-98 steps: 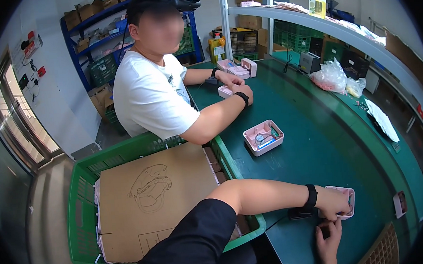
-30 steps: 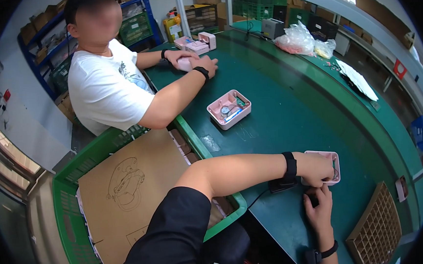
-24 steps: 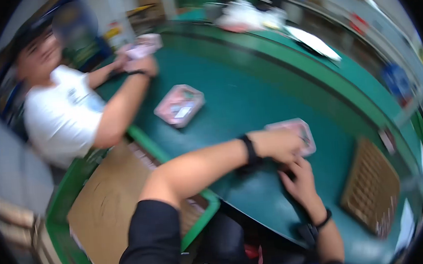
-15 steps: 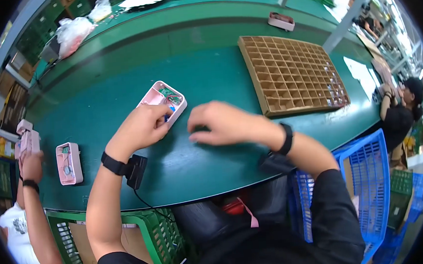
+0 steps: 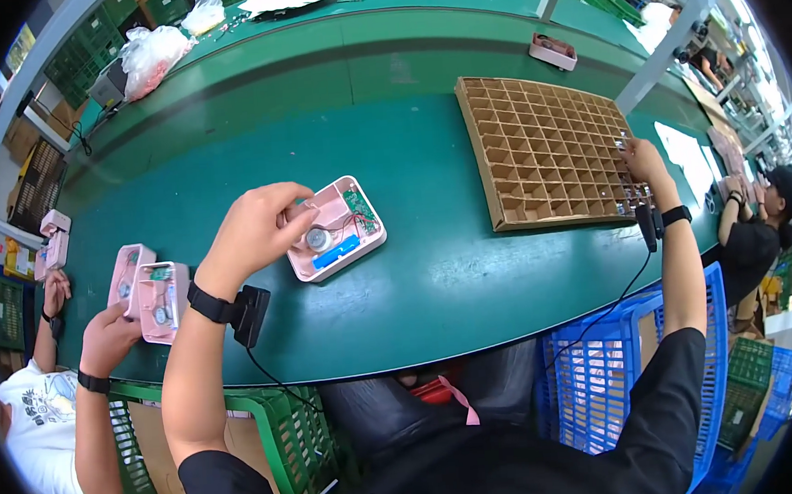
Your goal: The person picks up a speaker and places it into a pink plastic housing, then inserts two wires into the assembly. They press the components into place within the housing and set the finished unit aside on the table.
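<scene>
A pink plastic housing (image 5: 370, 240) lies tilted on the green bench in front of me. Inside it are a blue cylindrical battery (image 5: 336, 252), a round silver part (image 5: 319, 239), a green circuit board (image 5: 360, 211) and thin red and dark wires. My left hand (image 5: 261, 224) grips the housing's upper left edge between thumb and fingers. Out to the right, my right hand (image 5: 644, 161) reaches over the cardboard divider tray (image 5: 536, 150), its fingers pinched down at a cell on the right side, where small shiny parts sit. The fingertips are partly hidden there.
At the left, a co-worker's hand (image 5: 109, 339) touches one of two pink housings (image 5: 163, 305). Another pink shell (image 5: 553, 51) rests at the back right. White paper sheets (image 5: 683, 155) lie beyond the tray. A green crate (image 5: 275, 421) and blue crate (image 5: 589, 385) stand below the bench edge.
My right hand has moved from beside the housing to the tray's right side. The housing has turned and shifted slightly right and nearer. The co-worker's hand now reaches another housing.
</scene>
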A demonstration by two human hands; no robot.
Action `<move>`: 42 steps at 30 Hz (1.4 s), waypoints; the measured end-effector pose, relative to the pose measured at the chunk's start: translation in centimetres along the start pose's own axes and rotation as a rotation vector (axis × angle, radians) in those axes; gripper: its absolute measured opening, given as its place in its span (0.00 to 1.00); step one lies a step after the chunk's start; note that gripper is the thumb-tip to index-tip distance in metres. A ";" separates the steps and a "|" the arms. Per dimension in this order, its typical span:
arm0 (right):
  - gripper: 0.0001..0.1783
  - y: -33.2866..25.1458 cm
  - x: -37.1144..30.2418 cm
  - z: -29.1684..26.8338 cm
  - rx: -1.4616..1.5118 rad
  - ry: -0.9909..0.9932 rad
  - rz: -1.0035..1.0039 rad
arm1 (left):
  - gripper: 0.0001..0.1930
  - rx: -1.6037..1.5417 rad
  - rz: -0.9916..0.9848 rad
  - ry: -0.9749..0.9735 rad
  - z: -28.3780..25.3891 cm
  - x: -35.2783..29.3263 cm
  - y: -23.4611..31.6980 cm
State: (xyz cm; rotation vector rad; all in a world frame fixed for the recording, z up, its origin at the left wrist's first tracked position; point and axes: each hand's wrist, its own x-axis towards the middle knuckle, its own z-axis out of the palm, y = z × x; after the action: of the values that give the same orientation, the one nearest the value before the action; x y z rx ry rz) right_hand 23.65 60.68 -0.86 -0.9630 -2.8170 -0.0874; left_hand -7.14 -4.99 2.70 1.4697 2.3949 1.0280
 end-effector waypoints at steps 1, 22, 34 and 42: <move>0.16 0.5 0.5 0.4 0.003 -0.008 -0.016 | 0.14 0.064 -0.025 -0.020 0.1 0.2 -0.3; 0.10 -34.4 -9.9 -12.0 1.601 -0.661 -0.174 | 0.14 -0.131 0.254 -0.312 3.8 -1.0 0.5; 0.14 -43.5 -13.1 -7.6 2.135 -1.143 -0.263 | 0.26 -0.333 0.219 -0.260 2.1 -1.2 4.3; 0.19 -43.4 -11.7 -4.1 2.176 -1.222 -0.446 | 0.26 -0.149 0.315 -0.023 3.3 -0.7 2.8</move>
State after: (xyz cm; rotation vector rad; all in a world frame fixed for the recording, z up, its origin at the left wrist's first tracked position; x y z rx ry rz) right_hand 6.74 18.87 1.09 0.4020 -1.3821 3.1278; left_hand -3.28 -3.22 1.80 1.8275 2.0614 1.2153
